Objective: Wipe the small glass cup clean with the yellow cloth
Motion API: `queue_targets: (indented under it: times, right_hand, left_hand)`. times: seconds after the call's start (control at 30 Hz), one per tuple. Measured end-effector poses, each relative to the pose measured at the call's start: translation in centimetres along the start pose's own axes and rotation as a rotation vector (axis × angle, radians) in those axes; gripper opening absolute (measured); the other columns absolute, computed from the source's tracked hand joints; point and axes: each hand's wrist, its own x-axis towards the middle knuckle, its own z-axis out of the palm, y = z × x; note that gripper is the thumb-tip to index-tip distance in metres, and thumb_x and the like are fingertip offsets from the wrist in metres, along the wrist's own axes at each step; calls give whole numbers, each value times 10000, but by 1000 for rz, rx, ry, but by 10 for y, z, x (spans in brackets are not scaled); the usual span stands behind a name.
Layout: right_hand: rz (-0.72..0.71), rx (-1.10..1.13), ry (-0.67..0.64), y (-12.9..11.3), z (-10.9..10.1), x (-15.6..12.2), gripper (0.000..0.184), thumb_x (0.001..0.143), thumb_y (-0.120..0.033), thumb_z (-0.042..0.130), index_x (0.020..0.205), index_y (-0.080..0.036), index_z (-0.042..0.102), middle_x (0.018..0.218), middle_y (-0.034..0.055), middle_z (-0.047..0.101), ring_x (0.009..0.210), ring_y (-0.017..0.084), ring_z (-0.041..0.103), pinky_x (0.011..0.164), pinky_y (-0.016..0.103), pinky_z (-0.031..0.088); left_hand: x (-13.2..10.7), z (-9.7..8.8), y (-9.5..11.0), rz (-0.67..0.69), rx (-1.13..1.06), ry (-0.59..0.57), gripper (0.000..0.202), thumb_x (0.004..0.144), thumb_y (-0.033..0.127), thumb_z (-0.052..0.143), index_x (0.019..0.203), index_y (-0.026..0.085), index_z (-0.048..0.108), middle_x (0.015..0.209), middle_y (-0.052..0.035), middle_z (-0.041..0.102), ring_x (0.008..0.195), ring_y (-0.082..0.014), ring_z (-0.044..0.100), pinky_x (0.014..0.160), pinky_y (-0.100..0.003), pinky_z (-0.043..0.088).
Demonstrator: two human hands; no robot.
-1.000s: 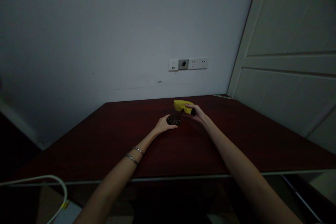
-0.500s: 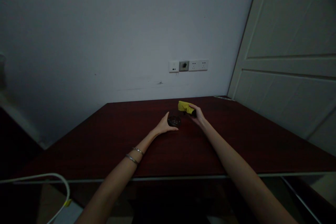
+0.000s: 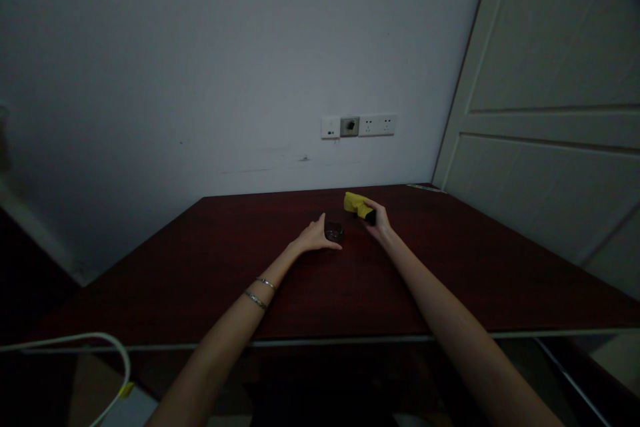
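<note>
A small round dark glass dish (image 3: pixel 334 232) sits around the middle of the dark red table. My left hand (image 3: pixel 314 236) curves around its left side, with the thumb on the near side and the fingers on the far side. Two bangles (image 3: pixel 260 292) circle that wrist. To the right of the dish, my right hand (image 3: pixel 381 219) grips the black end of a yellow object (image 3: pixel 355 203) that looks soft or cloth-like; its kind is unclear. The yellow part points left, just behind and right of the dish, apart from it.
The dark red table (image 3: pixel 210 267) reaches back to a pale wall with sockets and switches (image 3: pixel 359 126). A white panelled door (image 3: pixel 545 127) stands along the right. At the lower left a white cable (image 3: pixel 113 337) loops past the table's front edge.
My left hand and the dish have shifted slightly right, and the dish shows less of its inside. My right hand has moved the yellow object a little to the right.
</note>
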Motion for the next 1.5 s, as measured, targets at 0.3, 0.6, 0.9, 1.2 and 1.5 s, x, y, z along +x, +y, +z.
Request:
queue_targets:
  times: [0.3,0.6,0.9,1.2,1.5]
  right_hand:
    - [52,44,-15,7,1,0,111,666,-205,542,753,-177,603,677,-6,662,584,117,594,519,204,493]
    - [32,-10,-55,7,5,-4,142,668,-247,547,762,-161,609,701,27,673,594,139,606,500,220,491]
    - [-112,-58,-36,7,17,-7,226,612,-269,604,806,-156,631,765,12,690,692,164,624,601,247,505]
    - [-522,-480,-489,-3,50,-61,346,679,-358,650,995,-217,656,1133,45,627,1104,228,531,974,349,370]
    - [-529,-583,-621,0,52,-74,240,715,-351,633,927,-243,665,1324,44,472,1218,224,430,1046,394,262]
  left_hand:
    - [0,-9,5,-11,168,-22,879,377,623,726,1102,164,536,1070,-148,596,1050,-331,533,846,-353,420]
    - [-4,-6,8,62,161,111,842,392,577,749,1070,115,557,983,-115,540,895,-273,555,803,-347,450]
    - [-11,-28,16,19,-357,241,636,561,412,743,1099,130,555,1044,-101,621,956,-218,579,865,-333,440]
    - [-30,-34,14,-67,-614,231,535,589,304,746,1066,130,577,1062,-89,644,950,-202,599,861,-330,457]
    - [-32,-14,22,-77,-703,203,523,580,307,756,1034,110,586,1027,-108,649,911,-214,610,827,-336,476]
